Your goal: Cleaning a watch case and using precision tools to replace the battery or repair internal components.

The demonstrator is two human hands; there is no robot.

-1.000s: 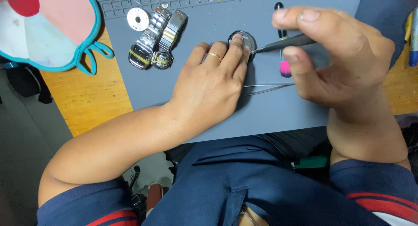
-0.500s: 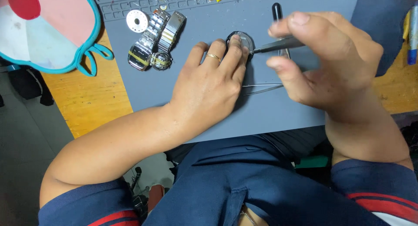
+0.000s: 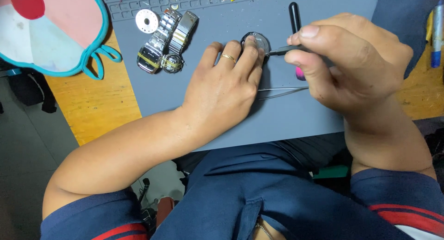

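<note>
A round watch case (image 3: pixel 257 42) with a dark rim lies on the grey work mat (image 3: pixel 208 22). My left hand (image 3: pixel 222 89), a gold ring on one finger, rests on the mat with its fingertips pressing on the case. My right hand (image 3: pixel 351 64) pinches a thin dark tool (image 3: pixel 282 50) whose tip points at the right edge of the case. A thin pair of metal tweezers (image 3: pixel 280 91) lies on the mat between the two hands.
Two metal wristwatches (image 3: pixel 166 43) and a small white disc (image 3: pixel 147 21) lie at the mat's upper left. A black-handled tool with a pink end (image 3: pixel 295 18) lies behind my right hand. A pink and teal cloth item (image 3: pixel 46 31) sits on the wooden table (image 3: pixel 97 105). Pens (image 3: pixel 437 31) stand at the far right.
My right hand has shifted slightly left and up with the thin tool, bringing its tip closer to the case. My left hand stays on the case.
</note>
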